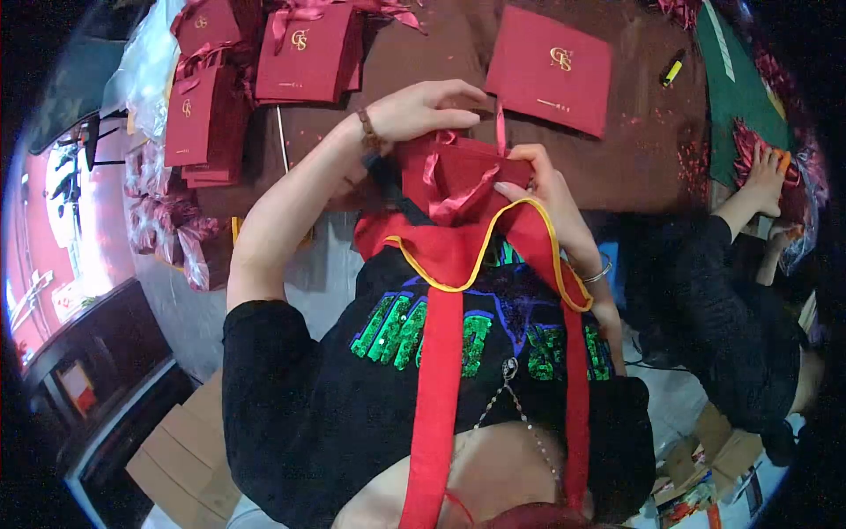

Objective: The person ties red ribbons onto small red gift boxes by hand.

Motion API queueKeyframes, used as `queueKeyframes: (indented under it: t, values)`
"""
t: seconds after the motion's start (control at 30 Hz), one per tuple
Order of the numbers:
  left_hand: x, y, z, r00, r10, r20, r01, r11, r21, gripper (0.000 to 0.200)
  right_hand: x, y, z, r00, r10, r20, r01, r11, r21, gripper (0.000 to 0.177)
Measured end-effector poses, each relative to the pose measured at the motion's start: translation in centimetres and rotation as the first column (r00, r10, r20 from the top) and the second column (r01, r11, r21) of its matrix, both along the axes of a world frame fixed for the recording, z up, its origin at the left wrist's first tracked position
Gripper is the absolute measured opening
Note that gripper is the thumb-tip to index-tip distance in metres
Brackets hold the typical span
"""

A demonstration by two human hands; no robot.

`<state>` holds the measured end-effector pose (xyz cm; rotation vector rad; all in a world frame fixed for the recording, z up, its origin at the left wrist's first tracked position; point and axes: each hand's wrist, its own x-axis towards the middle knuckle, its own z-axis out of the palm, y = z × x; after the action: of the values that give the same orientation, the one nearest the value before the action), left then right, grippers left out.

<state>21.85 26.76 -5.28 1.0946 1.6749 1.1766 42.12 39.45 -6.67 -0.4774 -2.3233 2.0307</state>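
A dark red paper gift bag [471, 163] with ribbon handles is held close in front of my chest, its mouth towards me. My right hand [551, 189] grips the bag's right edge, thumb on the near side and fingers behind. Over the bag's far left edge reaches my left hand [432, 110], fingers stretched to the right and apart. A pink ribbon loop [458, 198] hangs on the near side of the bag. Another ribbon end [500, 128] stands up between my hands. What lies under my left palm is hidden.
Beyond my hands a flat red bag [551, 70] with a gold logo lies on the brown-covered table [423, 53]. Stacks of finished-looking bags [304, 53] stand at left. A yellow-black marker [672, 69] lies right. Another person's hand [765, 181] touches wrapped ribbons at far right.
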Motion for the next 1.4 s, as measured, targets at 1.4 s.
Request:
queueKeyframes:
  t: [1.4]
  values:
    - [1.8, -2.4, -1.8, 0.605, 0.625, 0.493, -0.661, 0.740, -0.125, 0.018, -3.0, 4.8, 1.8, 0.956, -0.273, -0.110, 0.179, 0.834, -0.522, 0.036]
